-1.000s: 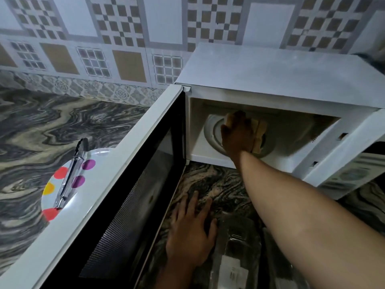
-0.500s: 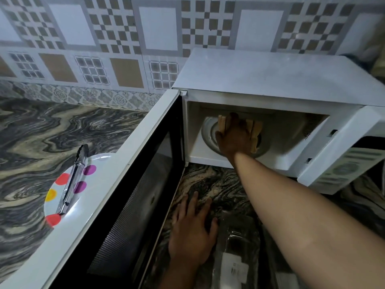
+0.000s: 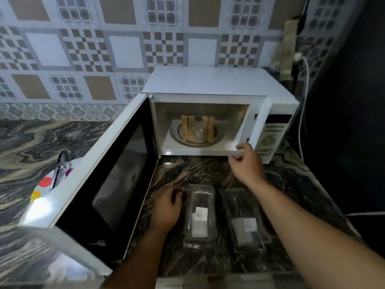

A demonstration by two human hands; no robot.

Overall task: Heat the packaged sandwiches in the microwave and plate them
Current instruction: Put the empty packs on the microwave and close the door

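The white microwave [image 3: 210, 84] stands against the tiled wall with its door [image 3: 116, 176] swung wide open to the left. Two sandwiches [image 3: 198, 128] stand on edge on the glass turntable [image 3: 218, 139] inside. My right hand [image 3: 245, 161] hovers just outside the cavity's lower right corner, fingers loosely curled and holding nothing. My left hand [image 3: 166, 207] rests palm down on the counter, touching the left of two empty clear plastic packages [image 3: 200, 215] [image 3: 243, 220] lying side by side.
A white plate with coloured dots [image 3: 43, 188] sits on the marbled counter [image 3: 31, 140] left of the door, with metal tongs [image 3: 59, 170] lying on it. The door hides part of the plate. A white cable [image 3: 302, 113] hangs at the right beside a dark surface.
My right hand has let go of the sandwiches and come out of the microwave to its lower right corner. The view has pulled back and up. My left hand stayed on the counter.
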